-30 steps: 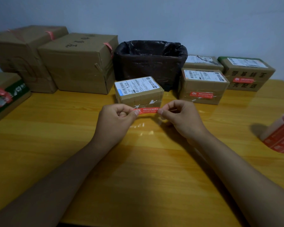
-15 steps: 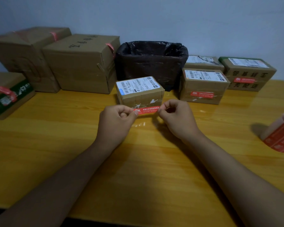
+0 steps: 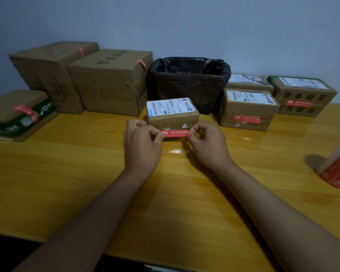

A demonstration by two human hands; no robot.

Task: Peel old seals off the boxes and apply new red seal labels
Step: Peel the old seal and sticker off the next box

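At the left edge of the glossy yellow wooden table [image 3: 86, 183] lies a flat cardboard box with a green printed band [image 3: 18, 114], a crumpled red seal [image 3: 26, 112] hanging over its near rim; the print is too small to read. Behind it, along the far edge, stand two large plain brown cartons: the left one [image 3: 47, 75] carries a faint outlined mark on its front and red tape on top, and the one beside it [image 3: 110, 83] has dark handwriting across its lid, not legible, and a red strip peeling at its right corner.

Near the middle of the table, the left hand [image 3: 141, 146] and the right hand [image 3: 208, 146] each pinch one end of a red seal label [image 3: 175, 133] between thumb and forefinger, the other fingers curled. The strip, printed with white Chinese characters, is stretched flat just in front of the lower front face of a small cardboard box [image 3: 173, 116]. That box has a white shipping label with barcodes on top and torn white scraps on its front.

Behind it sits a bin lined with a crinkled black plastic bag [image 3: 188, 81]. To its right are three parcels: a near one [image 3: 247, 108] with a red seal on its front, one behind it [image 3: 249, 82], and a rightmost one [image 3: 302, 95] with large dark characters and a red seal. At the right edge lies a roll of red labels [image 3: 338, 169].
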